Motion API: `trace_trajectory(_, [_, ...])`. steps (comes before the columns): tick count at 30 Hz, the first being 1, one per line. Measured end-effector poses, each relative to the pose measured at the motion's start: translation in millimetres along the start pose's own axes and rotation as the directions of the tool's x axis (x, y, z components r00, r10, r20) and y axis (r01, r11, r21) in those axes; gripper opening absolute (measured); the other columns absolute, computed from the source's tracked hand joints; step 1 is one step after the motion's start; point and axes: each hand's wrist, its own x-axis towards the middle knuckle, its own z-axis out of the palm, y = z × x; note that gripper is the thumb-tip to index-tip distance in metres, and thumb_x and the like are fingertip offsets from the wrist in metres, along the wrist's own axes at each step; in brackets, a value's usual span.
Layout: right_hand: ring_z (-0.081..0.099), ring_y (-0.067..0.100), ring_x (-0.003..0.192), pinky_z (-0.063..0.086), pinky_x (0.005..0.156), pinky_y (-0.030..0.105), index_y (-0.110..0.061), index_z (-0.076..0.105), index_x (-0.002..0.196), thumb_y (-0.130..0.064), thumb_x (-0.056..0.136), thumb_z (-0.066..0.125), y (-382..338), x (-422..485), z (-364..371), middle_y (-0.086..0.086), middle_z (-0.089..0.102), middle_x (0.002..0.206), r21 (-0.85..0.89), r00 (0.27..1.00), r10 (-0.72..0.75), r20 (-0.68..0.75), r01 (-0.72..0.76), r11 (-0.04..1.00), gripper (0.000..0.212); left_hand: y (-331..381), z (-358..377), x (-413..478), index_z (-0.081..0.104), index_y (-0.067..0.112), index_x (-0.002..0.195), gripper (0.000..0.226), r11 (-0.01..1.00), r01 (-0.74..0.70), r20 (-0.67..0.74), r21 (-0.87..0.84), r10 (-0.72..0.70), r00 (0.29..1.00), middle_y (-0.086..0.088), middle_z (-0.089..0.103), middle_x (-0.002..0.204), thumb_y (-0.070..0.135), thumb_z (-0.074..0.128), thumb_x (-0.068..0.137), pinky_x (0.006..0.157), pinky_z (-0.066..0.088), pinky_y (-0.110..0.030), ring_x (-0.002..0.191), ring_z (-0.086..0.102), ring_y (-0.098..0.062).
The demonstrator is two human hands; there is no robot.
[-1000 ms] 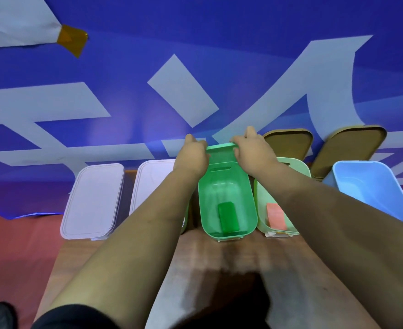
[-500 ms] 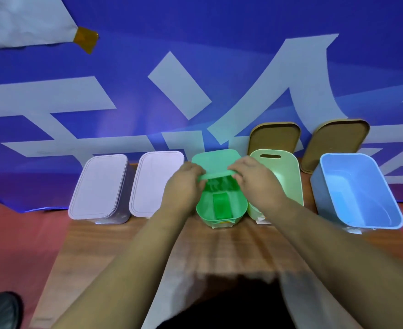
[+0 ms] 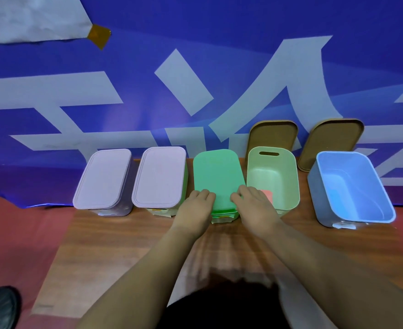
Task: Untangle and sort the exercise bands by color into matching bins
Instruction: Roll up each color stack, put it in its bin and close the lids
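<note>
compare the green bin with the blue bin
Lid: the green bin has a green lid on it, with the left hand and right hand on the lid's near end; the blue bin is open.
Contents: the blue bin looks empty; the green bin's inside is hidden.
Place: green bin mid-row, blue bin at the right end.
Both stand on the table.

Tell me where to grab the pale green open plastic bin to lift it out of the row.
Grip the pale green open plastic bin by the oval handle slot in its far end wall, reaching down from above and hooking through it. It stands upright and lidless, so that wall is exposed; the green lidded plastic bin crowds one long side and the right hand covers its near corner.
</note>
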Motion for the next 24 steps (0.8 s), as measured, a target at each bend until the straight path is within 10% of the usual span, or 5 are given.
trace_trajectory(15, [0.059,0.035,0.113,0.049,0.096,0.047,-0.018,0.064,0.127,-0.017,0.087,0.068,-4.3,-7.7,0.3,0.01,0.056,0.129,-0.064,0.997,0.01,0.071,-0.006,0.998,0.04,0.3,7.4,-5.3,0.057,0.011,0.104,0.028,0.986,-0.104,0.039,0.129,0.1,0.994,-0.009,0.057,0.097,0.004,0.069,0.08,0.058,0.049,-0.045,0.081,0.052,-0.034])
trace_trajectory(19, [0.045,0.037,0.138,0.04,0.114,0.046,-0.019,0.05,0.146,-0.025,0.095,0.062,-4.3,-9.0,-3.0,0.016,0.036,0.163,-0.055,0.989,-0.022,0.144,0.03,0.998,0.053,-3.6,10.2,-7.7,0.059,0.013,0.113,0.029,0.976,-0.149,0.125,0.161,0.13,0.984,-0.007,0.058,0.105,0.01,0.067,0.086,0.066,0.048,-0.044,0.086,0.052,-0.032])
trace_trajectory(24, [0.045,0.031,0.133,0.041,0.112,0.043,-0.02,0.048,0.146,-0.03,0.094,0.058,-5.9,-4.3,-10.2,0.01,0.042,0.155,-0.039,0.987,-0.012,0.163,0.019,0.999,0.053,-7.6,5.4,-0.4,0.055,0.008,0.129,0.044,1.0,-0.019,0.132,-0.002,0.019,0.991,-0.011,0.054,0.125,0.032,0.059,0.092,0.09,0.049,-0.05,0.098,0.051,-0.034])
